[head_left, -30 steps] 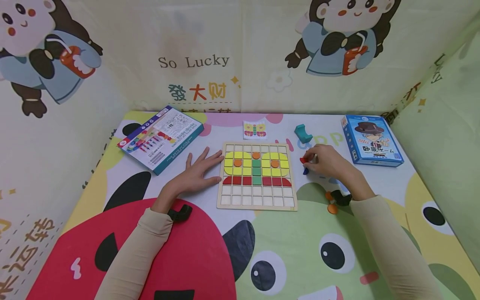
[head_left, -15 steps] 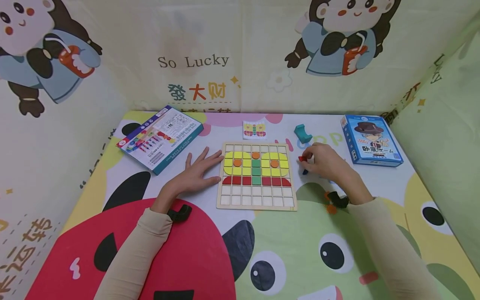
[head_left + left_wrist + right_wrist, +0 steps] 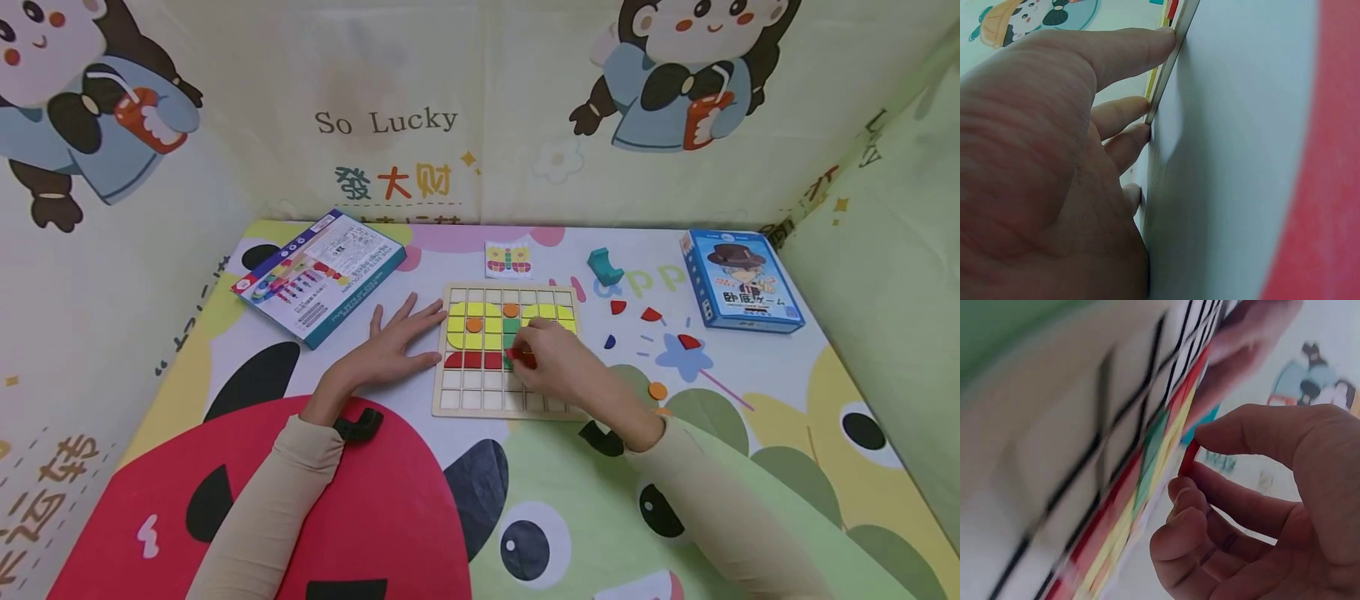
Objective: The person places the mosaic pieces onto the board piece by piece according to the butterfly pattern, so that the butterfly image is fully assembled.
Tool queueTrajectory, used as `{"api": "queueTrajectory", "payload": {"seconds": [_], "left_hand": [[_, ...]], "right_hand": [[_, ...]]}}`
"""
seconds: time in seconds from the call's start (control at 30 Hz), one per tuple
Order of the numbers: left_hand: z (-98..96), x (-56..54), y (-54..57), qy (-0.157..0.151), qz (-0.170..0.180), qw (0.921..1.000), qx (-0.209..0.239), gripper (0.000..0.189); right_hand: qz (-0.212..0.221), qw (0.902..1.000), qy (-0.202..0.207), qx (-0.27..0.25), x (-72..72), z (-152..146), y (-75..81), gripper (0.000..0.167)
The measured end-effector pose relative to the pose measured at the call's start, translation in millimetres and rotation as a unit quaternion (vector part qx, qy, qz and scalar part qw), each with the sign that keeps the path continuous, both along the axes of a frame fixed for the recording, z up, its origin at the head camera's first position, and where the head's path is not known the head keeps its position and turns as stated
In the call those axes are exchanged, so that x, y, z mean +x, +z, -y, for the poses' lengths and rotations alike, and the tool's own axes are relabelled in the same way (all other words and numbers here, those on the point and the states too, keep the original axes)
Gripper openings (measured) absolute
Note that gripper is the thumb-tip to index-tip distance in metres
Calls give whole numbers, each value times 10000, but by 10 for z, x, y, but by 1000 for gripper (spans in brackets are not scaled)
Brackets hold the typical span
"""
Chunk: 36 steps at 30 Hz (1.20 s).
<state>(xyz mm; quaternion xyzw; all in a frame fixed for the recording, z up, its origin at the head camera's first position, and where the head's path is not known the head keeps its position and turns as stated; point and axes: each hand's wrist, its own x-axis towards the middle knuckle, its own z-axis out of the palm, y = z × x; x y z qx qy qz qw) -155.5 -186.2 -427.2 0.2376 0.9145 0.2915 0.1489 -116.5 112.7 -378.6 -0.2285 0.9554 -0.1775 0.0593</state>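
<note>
A wooden grid board (image 3: 480,413) lies mid-table, with yellow, red, green and orange tiles in its upper rows. Over its middle, my right hand (image 3: 551,354) pinches a small red tile (image 3: 1190,457) between thumb and index finger. In the right wrist view the tile is held just off the board's face. My left hand (image 3: 390,340) lies spread at the board's left edge, thumb and fingertips touching the rim, as the left wrist view also shows. The right hand hides part of the right-side tiles. Behind the board lies a small butterfly pattern card (image 3: 508,260).
Right of the board lie several loose pieces: a red one (image 3: 617,307), a dark blue one (image 3: 610,342) and orange discs (image 3: 657,391). A teal curved block (image 3: 605,267) sits behind them. A flat box (image 3: 322,279) is at back left, a blue box (image 3: 742,282) at back right.
My right hand has moved left from the loose pieces to above the board, carrying a red tile. Red pieces it had covered now show. My left hand has stayed in place.
</note>
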Motion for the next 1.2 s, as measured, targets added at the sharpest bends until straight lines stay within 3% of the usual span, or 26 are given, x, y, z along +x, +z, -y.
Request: {"api": "queueTrajectory", "payload": {"seconds": [0.2,0.47,0.77,1.2], "left_hand": [[0,-2,-3,5,-7,10000,-57,81],[8,-2,7,12,-1,9999,-110,81],[10,3,17,36,15,9999,-131,84],[3,0,-8,-2,-41,9999,-101,81]], "right_hand": [[260,9993,267,-15,115,422,-40,26],[169,9989,426,-13,175,726,-129,30],[-152,9988,435,-157,211,799,-170,25],[415,9980,337,-338,161,701,-157,30]]}}
